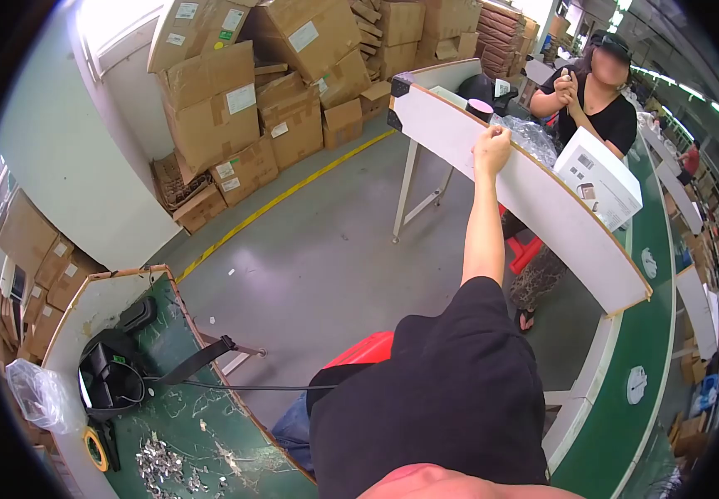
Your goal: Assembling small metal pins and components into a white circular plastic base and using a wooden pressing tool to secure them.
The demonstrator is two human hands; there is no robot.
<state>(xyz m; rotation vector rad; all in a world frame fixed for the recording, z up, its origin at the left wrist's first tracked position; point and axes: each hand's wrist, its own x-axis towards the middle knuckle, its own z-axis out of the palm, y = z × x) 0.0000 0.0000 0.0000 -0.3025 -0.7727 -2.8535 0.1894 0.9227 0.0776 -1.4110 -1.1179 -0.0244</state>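
- One hand point(491, 150) shows, reaching far out toward one o'clock on a nearly straight, bare arm
- Its fingers point(496, 133) are curled, knuckles up, closed over a board's edge
- The forearm runs from about six o'clock of the hand down to a black short sleeve at the shoulder
- Whether this is the left or right arm cannot be told
- The other hand is out of sight
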